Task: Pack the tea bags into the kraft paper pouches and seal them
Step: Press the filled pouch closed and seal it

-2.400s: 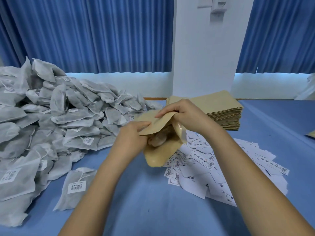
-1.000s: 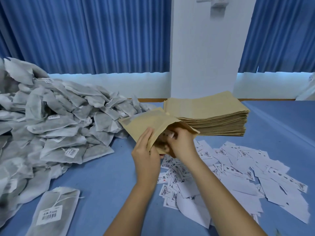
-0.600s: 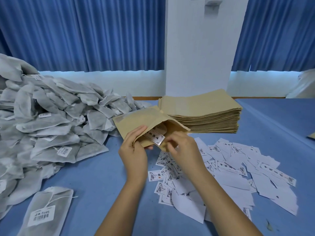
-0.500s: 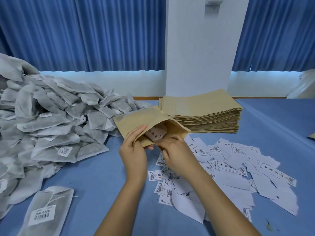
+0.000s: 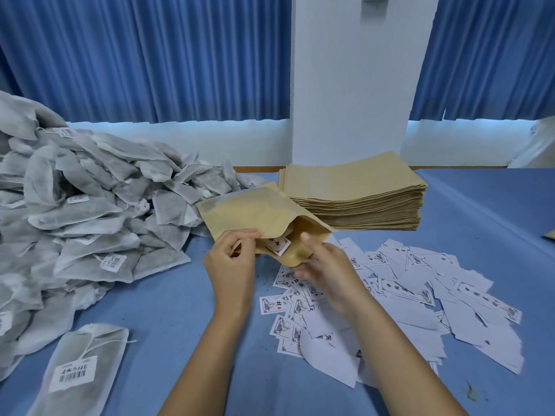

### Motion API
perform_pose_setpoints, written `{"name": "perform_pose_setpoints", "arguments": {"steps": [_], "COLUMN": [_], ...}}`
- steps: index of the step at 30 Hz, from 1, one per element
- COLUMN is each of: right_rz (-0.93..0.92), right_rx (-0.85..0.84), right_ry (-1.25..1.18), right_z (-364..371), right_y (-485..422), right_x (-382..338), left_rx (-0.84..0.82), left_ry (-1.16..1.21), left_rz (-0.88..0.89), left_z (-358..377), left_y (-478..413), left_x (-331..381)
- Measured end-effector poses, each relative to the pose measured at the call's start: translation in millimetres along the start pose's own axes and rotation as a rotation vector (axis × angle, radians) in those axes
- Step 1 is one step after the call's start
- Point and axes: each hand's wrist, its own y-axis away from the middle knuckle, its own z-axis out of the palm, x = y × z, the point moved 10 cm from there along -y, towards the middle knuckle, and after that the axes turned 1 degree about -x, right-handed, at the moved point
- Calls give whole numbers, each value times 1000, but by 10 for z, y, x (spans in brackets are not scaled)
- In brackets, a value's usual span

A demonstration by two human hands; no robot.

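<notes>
A kraft paper pouch (image 5: 252, 211) is held up over the blue table, its open mouth turned toward me. My left hand (image 5: 232, 262) pinches the near lip of the pouch. A small printed paper slip (image 5: 277, 246) sits just inside the mouth. My right hand (image 5: 322, 265) is at the mouth's right side, fingers spread and slightly blurred, touching the pouch's lower edge. The pouch's other contents are hidden. A big heap of grey tea bags (image 5: 90, 211) fills the left. A stack of flat kraft pouches (image 5: 354, 187) lies behind the held pouch.
Loose printed paper slips (image 5: 390, 295) are scattered over the blue table (image 5: 168, 310) to the right of my hands. One tea bag (image 5: 81, 370) with a barcode label lies apart at the near left. A white pillar (image 5: 351, 85) and blue curtains stand behind the table.
The pouch was turned so its mouth faces me. My right hand pushed a printed slip into the mouth and has drawn back out. My left hand kept its hold.
</notes>
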Motion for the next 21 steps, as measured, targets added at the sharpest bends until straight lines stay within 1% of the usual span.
{"name": "perform_pose_setpoints", "arguments": {"steps": [1, 2, 4, 5, 6, 7, 9, 11, 12, 13, 15, 17, 21], "right_rz": [1, -19, -30, -10, 17, 40, 66, 83, 96, 111, 164, 200, 182], "right_rx": [-26, -15, 38, 45, 39, 29, -3, -36, -42, -37, 20, 109, 228], "right_ry": [-25, -15, 0, -21, -55, -81, -104, -112, -106, -113, -183, -214, -134], "right_z": [57, 68, 42, 43, 68, 102, 200, 298, 335, 360, 367, 340, 277], "right_y": [1, -3, -9, -21, -28, -37, -50, -73, -91, -120, -190, -261, -333], "right_x": [28, 38, 77, 120, 162, 202, 259, 287, 300, 310, 349, 366, 364], "left_rx": [0, 11, 89, 167, 232, 288, 338, 262, 210, 166, 124, 141, 172], "left_ry": [-28, -62, -194, -223, -171, -44, 357, 787, 935, 1004, 955, 899, 951], "left_rz": [-6, -10, -37, -92, -178, -294, -523, -714, -781, -827, -860, -862, -831], "left_z": [-2, -6, -89, -171, -239, -281, -201, 87, 229, 325, 392, 370, 419], "left_y": [4, 7, -1, 1, 18, 55, 170, 253, 281, 311, 342, 357, 400], "left_x": [3, -2, 1, -56, -164, -294, -540, -698, -715, -719, -757, -783, -783]}}
